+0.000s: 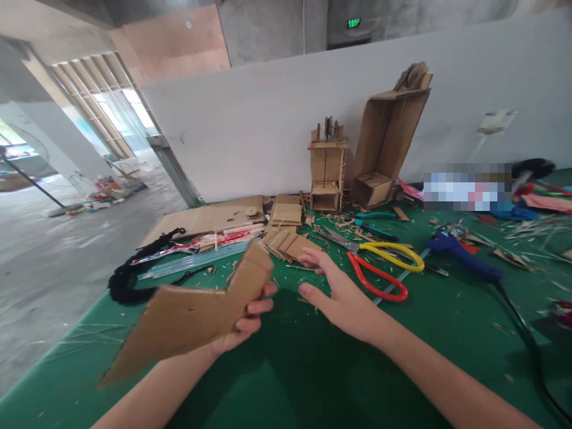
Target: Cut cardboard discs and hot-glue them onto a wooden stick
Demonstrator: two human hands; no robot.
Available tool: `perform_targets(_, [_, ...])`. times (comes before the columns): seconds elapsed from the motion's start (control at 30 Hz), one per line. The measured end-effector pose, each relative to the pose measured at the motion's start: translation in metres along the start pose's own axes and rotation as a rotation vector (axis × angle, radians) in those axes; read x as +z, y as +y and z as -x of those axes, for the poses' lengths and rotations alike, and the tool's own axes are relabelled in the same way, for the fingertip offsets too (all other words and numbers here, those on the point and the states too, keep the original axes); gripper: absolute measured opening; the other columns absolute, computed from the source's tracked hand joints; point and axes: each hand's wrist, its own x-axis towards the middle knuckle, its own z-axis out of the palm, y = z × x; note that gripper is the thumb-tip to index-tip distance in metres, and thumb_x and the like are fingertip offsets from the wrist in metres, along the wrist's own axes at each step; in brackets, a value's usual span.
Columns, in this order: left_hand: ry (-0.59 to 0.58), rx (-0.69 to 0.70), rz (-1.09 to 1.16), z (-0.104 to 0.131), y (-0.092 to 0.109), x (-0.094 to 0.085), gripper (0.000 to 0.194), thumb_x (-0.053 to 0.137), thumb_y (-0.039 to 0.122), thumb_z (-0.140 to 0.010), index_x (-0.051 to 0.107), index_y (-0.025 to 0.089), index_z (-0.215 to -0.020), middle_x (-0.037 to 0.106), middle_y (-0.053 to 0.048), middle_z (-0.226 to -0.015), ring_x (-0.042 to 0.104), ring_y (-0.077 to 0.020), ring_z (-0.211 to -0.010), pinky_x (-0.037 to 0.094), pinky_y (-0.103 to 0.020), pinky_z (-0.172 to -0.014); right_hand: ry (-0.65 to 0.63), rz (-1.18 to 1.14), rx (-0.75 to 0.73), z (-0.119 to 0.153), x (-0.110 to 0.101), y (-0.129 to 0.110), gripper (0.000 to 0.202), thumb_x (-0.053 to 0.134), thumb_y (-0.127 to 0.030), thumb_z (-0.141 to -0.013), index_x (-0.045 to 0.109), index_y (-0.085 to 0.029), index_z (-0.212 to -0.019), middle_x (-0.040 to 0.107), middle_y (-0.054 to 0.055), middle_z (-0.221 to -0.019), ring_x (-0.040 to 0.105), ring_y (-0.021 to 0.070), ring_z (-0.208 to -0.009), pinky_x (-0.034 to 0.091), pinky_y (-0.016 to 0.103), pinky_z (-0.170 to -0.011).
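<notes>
My left hand [254, 316] grips a brown cardboard piece [196, 316], cut in an angled shape with a notch in its upper edge. The cardboard hides the thumb and palm. To its right, my right hand [335, 292] hovers over the green tabletop with its fingers apart and nothing in it. Just beyond that hand lie small stacked cardboard pieces [288, 243]. Large scissors [353, 245] with one yellow and one red handle rest, blades apart, to the right of the right hand.
A blue glue gun [465, 256] with a black cord lies at right. Two cardboard structures, one small [328, 167] and one tall [391, 137], stand by the white wall. Teal-handled pliers [373, 223], clear glue sticks [196, 262], black fuzzy cord [120, 280] and a cardboard sheet [205, 220] lie about.
</notes>
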Motion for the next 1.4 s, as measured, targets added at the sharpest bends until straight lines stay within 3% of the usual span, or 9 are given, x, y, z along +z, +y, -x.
perform_targets(0.13, [-0.197,-0.337,0.146,-0.002,-0.01,0.003,0.036,0.054,0.04,-0.081,0.059,0.02,-0.11,0.064,-0.01,-0.09,0.06,-0.0155,-0.069,0.046,-0.017,-0.041,-0.026,-0.221,0.003,-0.003,0.009,-0.009,0.011,0.05,-0.028,-0.087,0.054,-0.021,-0.094,0.061,0.001,-0.086,0.057,0.014,-0.08,0.044,0.027,-0.07])
perform_targets(0.27, [-0.123,-0.27,0.174,-0.007,-0.001,0.012,0.049,0.049,0.05,-0.082,0.052,0.023,-0.122,0.062,-0.012,-0.117,0.061,-0.0323,-0.102,0.051,-0.053,-0.081,0.093,-0.259,0.161,-0.01,0.011,0.003,0.027,0.049,-0.036,-0.087,0.044,-0.02,-0.065,0.044,-0.005,-0.058,0.043,0.0101,-0.053,0.033,0.023,-0.048])
perform_targets(0.4, [0.084,-0.114,0.012,-0.008,0.006,0.018,0.05,0.055,0.049,-0.079,0.053,0.022,-0.121,0.059,-0.013,-0.123,0.059,-0.033,-0.106,0.053,-0.052,-0.08,0.078,-0.187,0.266,-0.013,0.004,0.01,0.035,0.042,-0.046,-0.088,0.046,-0.02,-0.065,0.044,-0.004,-0.055,0.045,0.0113,-0.05,0.034,0.024,-0.048])
perform_targets(0.5, [0.262,0.06,-0.16,-0.009,0.003,0.018,0.039,0.068,0.022,-0.073,0.057,0.022,-0.11,0.065,-0.009,-0.112,0.066,-0.0241,-0.089,0.059,-0.037,-0.069,-0.01,0.121,0.143,-0.013,-0.012,0.004,0.041,0.027,-0.042,-0.094,0.053,-0.019,-0.073,0.057,0.003,-0.067,0.056,0.0174,-0.066,0.043,0.029,-0.06])
perform_targets(0.6, [0.302,0.158,-0.154,-0.011,0.002,0.016,0.033,0.069,0.018,-0.073,0.059,0.021,-0.104,0.066,-0.006,-0.108,0.066,-0.0208,-0.087,0.059,-0.037,-0.073,-0.012,0.727,0.03,-0.013,-0.04,0.004,0.033,0.031,-0.033,-0.094,0.058,-0.014,-0.095,0.063,0.014,-0.094,0.056,0.0285,-0.095,0.042,0.04,-0.08])
perform_targets(0.73, [0.342,0.214,-0.096,-0.012,0.004,0.014,0.022,0.068,0.019,-0.074,0.06,0.021,-0.095,0.068,-0.003,-0.103,0.066,-0.0197,-0.087,0.058,-0.04,-0.078,-0.199,1.139,0.415,-0.011,-0.078,0.025,0.034,0.04,-0.025,-0.087,0.057,-0.003,-0.106,0.063,0.025,-0.101,0.057,0.0373,-0.098,0.043,0.045,-0.077])
perform_targets(0.93, [0.372,0.272,-0.063,-0.015,0.004,0.014,0.028,0.069,0.012,-0.071,0.061,0.021,-0.097,0.067,-0.004,-0.105,0.066,-0.021,-0.089,0.057,-0.042,-0.079,-0.253,1.122,0.468,-0.006,-0.088,0.043,0.036,0.049,-0.018,-0.071,0.055,-0.004,-0.104,0.063,0.024,-0.101,0.061,0.0352,-0.093,0.046,0.039,-0.07])
perform_targets(1.17, [0.404,0.365,-0.017,-0.018,0.005,0.011,0.028,0.067,0.014,-0.074,0.061,0.024,-0.099,0.064,-0.003,-0.115,0.062,-0.0191,-0.1,0.055,-0.037,-0.08,0.077,0.899,0.416,-0.004,-0.085,0.028,0.049,0.051,-0.045,-0.076,0.039,-0.011,-0.11,0.06,0.017,-0.095,0.06,0.0318,-0.086,0.045,0.038,-0.065])
perform_targets(1.4, [0.473,0.455,0.015,-0.021,0.014,0.001,0.028,0.068,0.017,-0.074,0.062,0.026,-0.1,0.066,-0.001,-0.109,0.064,-0.0123,-0.084,0.054,-0.024,-0.066,-0.379,0.242,0.369,0.006,-0.092,-0.003,0.038,0.046,-0.057,-0.082,0.041,-0.023,-0.098,0.058,0.003,-0.087,0.055,0.0177,-0.071,0.044,0.029,-0.062])
